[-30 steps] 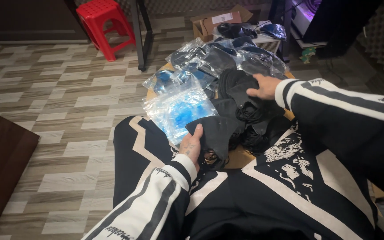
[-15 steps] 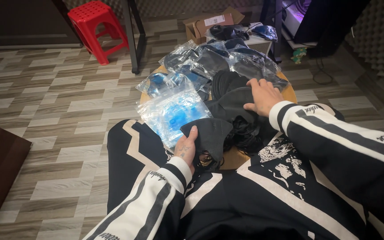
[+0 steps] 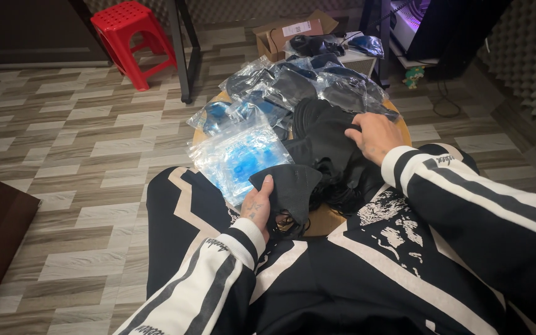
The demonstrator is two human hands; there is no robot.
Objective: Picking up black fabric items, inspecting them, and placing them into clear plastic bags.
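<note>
The left hand [image 3: 257, 208] is gripping a black face mask [image 3: 293, 189] at its near edge, thumb lying on top and the other fingers hidden beneath the fabric, so the hand is closed on it; the mask is lying at the front left edge of the round wooden tabletop [image 3: 324, 218], just above the person's lap, with its thin ear loops dangling below the hand; the right hand [image 3: 376, 135] is resting on a heap of loose black masks [image 3: 333, 146] in the middle of the tabletop, fingers curled down into the cloth and pinching a fold of it, though how firmly it is holding I cannot tell; the held mask is touching this heap on its right side; just left of it, a clear plastic bag of blue masks [image 3: 240, 158] is lying half over the tabletop's edge; farther back, several clear bags holding dark masks [image 3: 293, 87] are overlapping one another across the rear of the tabletop; behind them an open cardboard box [image 3: 286, 34] is sitting on the floor; a red plastic stool [image 3: 133, 37] is standing well apart at the upper left on the wood-patterned floor [image 3: 63, 149]; both arms are wearing black sleeves with white stripes.
</note>
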